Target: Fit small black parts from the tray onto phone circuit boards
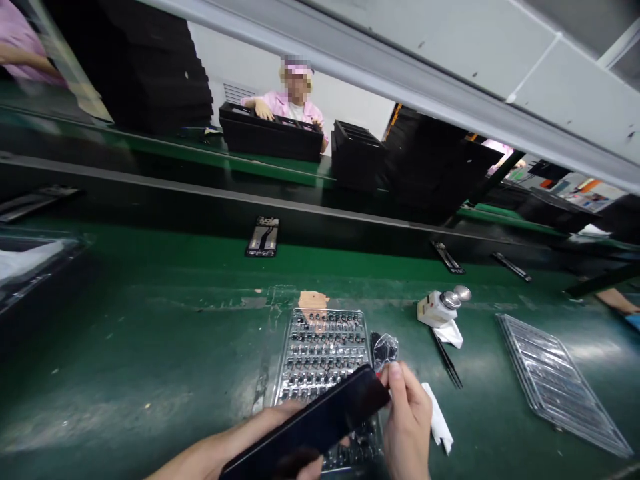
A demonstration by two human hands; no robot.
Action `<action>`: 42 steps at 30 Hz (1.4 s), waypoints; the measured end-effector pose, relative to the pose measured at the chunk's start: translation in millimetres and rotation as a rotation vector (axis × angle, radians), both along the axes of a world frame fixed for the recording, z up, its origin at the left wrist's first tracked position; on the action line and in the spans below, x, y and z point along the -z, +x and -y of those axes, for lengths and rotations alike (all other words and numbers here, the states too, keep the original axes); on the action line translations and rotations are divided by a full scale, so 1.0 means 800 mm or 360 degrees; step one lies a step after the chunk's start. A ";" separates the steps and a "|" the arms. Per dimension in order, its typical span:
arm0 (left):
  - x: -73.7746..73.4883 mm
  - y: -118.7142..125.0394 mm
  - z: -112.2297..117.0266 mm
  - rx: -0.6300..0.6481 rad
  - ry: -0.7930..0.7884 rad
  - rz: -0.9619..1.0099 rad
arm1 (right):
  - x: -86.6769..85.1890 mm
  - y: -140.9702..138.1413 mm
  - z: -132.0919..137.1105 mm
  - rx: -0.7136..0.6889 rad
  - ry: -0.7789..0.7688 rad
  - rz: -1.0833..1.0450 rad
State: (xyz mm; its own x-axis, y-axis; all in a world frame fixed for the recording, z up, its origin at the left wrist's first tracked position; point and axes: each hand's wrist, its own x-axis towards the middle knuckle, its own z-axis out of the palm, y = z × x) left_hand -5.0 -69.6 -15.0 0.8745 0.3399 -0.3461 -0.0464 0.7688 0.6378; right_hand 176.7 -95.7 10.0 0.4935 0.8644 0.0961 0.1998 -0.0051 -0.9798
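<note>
Because both hands share the load, the black phone (307, 420) stays steady above the clear tray (323, 350) of small parts (320, 337): the left hand (277, 427) cups its low end, and the right hand (407, 423) pinches its corner.

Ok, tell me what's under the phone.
Under the phone lies a clear plastic tray of small dark parts, and its far rows show. The stretch beneath the phone and the left hand is covered, so what sits there can't be seen.

A green workbench (150, 347) holds plastic trays (560, 380), tweezers (447, 360) and wipes (437, 417).
</note>
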 end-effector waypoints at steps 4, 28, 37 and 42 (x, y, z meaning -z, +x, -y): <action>-0.018 -0.010 -0.041 -0.0586 0.0250 -0.0304 | -0.009 0.020 -0.002 -0.0120 -0.0167 0.0263; -0.006 0.008 -0.109 -0.1018 0.1405 -0.0517 | 0.042 0.053 0.038 -0.0326 -0.0592 0.1647; 0.002 0.024 -0.043 -0.0686 0.0956 -0.0181 | 0.014 -0.024 -0.022 -0.0545 -0.0103 0.0163; 0.000 0.026 -0.041 -0.0802 0.0703 -0.0165 | 0.032 -0.033 -0.024 -0.0483 0.0066 0.0297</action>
State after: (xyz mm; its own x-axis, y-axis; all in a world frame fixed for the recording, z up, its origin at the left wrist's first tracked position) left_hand 15.5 -36.7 -15.4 0.5418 0.8261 -0.1548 -0.2525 0.3356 0.9075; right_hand 150.0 -76.6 -15.7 0.1856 0.9624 0.1985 0.3615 0.1210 -0.9245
